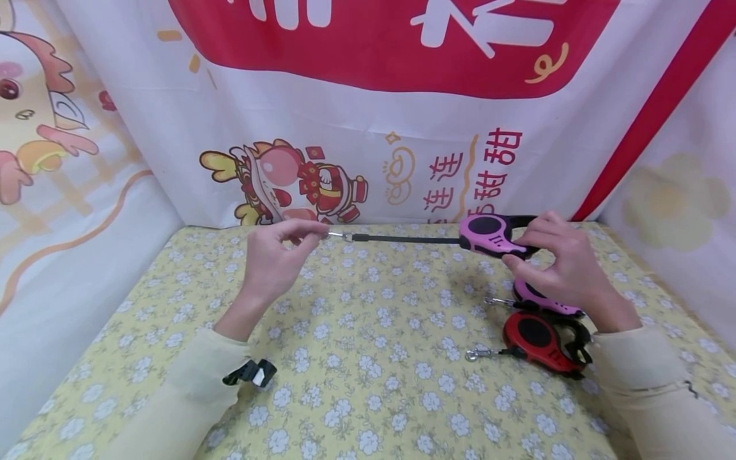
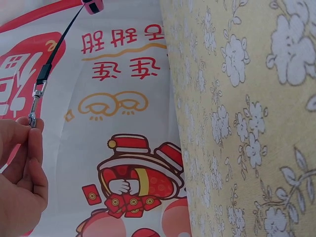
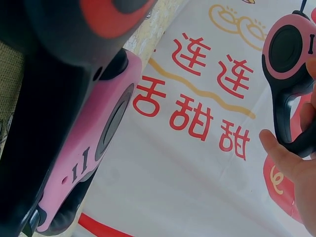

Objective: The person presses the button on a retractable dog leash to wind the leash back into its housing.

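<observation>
A pink and black retractable dog leash [image 1: 485, 233] is held off the table by my right hand [image 1: 560, 259], its fingers and thumb on the handle end. From its case a black strap [image 1: 408, 239] runs taut to the left. My left hand [image 1: 282, 255] pinches the metal clip [image 1: 339, 236] at the strap's end between thumb and fingertips. The same clip [image 2: 33, 116] shows close up in the left wrist view. In the right wrist view the held leash [image 3: 286, 47] is at the right edge, partly cut off.
Below my right hand lie a second pink leash [image 1: 543, 297], partly hidden, and a red leash [image 1: 535, 342], both with clips pointing left. A floral cloth [image 1: 368, 358] covers the table. Printed curtains [image 1: 368, 115] hang behind and at both sides.
</observation>
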A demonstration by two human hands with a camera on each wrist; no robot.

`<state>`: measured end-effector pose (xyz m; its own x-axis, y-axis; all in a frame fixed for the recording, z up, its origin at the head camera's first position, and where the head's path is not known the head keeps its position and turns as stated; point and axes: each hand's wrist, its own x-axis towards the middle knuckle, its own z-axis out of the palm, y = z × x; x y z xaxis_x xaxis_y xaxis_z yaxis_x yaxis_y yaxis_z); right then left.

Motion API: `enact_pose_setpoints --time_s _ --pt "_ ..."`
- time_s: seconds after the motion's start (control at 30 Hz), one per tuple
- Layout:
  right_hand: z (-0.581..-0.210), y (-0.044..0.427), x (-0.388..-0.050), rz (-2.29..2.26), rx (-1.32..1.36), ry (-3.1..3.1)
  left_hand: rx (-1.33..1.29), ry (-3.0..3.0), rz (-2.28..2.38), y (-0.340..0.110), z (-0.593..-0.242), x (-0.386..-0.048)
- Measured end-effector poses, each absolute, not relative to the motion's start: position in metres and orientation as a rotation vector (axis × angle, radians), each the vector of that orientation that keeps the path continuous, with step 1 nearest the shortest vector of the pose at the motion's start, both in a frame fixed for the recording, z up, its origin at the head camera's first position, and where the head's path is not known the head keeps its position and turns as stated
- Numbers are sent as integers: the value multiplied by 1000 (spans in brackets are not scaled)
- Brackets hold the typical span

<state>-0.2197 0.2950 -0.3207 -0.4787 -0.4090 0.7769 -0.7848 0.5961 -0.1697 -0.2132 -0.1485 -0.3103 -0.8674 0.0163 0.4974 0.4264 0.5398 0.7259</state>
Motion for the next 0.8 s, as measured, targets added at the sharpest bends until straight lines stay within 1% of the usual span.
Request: enact_pose_setpoints --time_s 0.8 --pt "-314 288 -210 679 898 -2296 -332 -2331 -1318 -145 -307 -209"
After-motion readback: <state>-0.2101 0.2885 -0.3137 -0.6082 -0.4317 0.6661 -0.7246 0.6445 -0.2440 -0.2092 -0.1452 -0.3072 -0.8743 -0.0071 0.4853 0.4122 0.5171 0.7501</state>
